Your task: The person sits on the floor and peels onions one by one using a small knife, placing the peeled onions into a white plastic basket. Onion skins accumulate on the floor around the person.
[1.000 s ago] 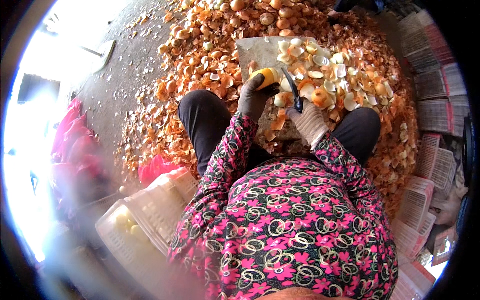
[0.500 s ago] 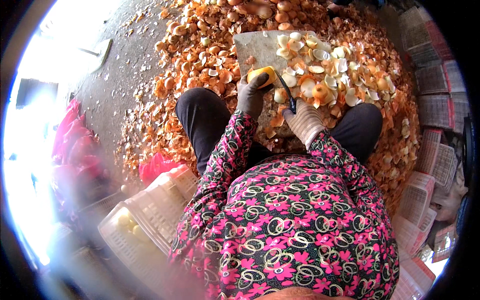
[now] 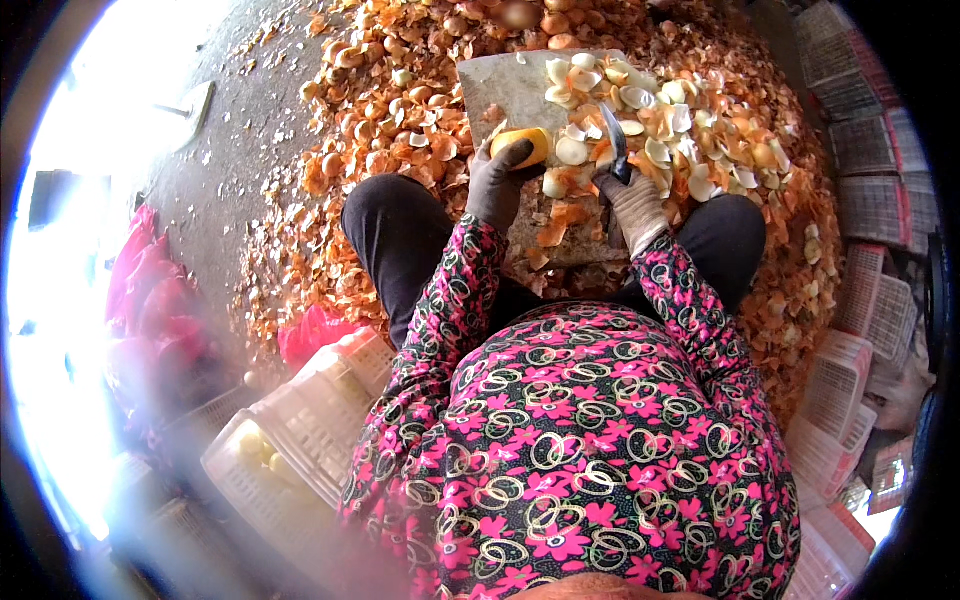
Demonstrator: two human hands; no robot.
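Between the fingers of my gloved left hand (image 3: 497,185) sits a yellow-orange onion (image 3: 524,147), its cut flat side turned right. My gloved right hand (image 3: 630,200) is closed around the dark handle of a knife (image 3: 615,143). The blade points away from me, apart from the onion. Beneath both hands lies a worn grey board (image 3: 510,90). White and orange onion pieces (image 3: 640,98) are heaped on its right side, and the knife is over their edge.
Unpeeled onions and loose skins (image 3: 400,130) cover the floor ahead and on both sides. A white crate (image 3: 310,420) with pale peeled onions is at my lower left. Pink bags (image 3: 150,280) lie farther left. Stacked crates (image 3: 870,220) line the right.
My right hand has moved right, taking the knife off the onion; its blade has swung upright, pointing away. My left hand still holds the onion in nearly the same place.
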